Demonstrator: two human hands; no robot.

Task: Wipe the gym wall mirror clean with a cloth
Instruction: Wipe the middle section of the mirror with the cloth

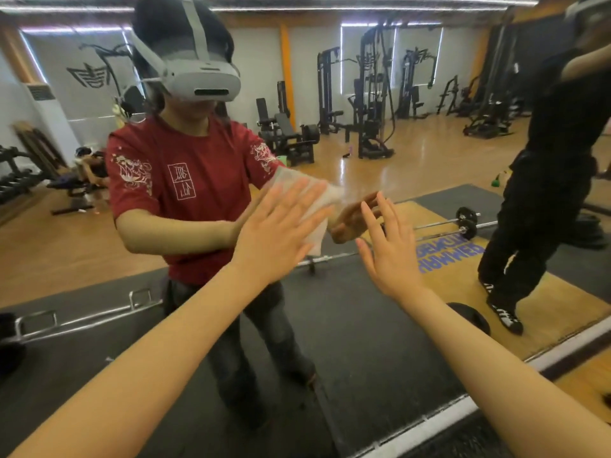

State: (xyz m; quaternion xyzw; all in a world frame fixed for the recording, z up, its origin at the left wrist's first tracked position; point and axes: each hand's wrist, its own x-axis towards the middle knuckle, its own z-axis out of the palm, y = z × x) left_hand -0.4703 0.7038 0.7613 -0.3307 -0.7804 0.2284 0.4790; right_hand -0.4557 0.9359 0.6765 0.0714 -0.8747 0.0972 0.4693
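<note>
The wall mirror (380,312) fills almost the whole view and reflects me in a red shirt and a headset. My left hand (281,236) lies flat with fingers spread, pressing a thin white cloth (319,206) against the glass at mid height. Most of the cloth is hidden under the palm; its edges show above and to the right of the fingers. My right hand (388,249) is raised beside it, fingers apart, holding nothing, close to the glass; I cannot tell whether it touches.
The mirror's white bottom frame (463,408) runs diagonally at lower right. Reflected behind me are a barbell (463,223) on a platform, weight machines (370,104), dumbbell racks at left, and a person in black (545,193) standing at right.
</note>
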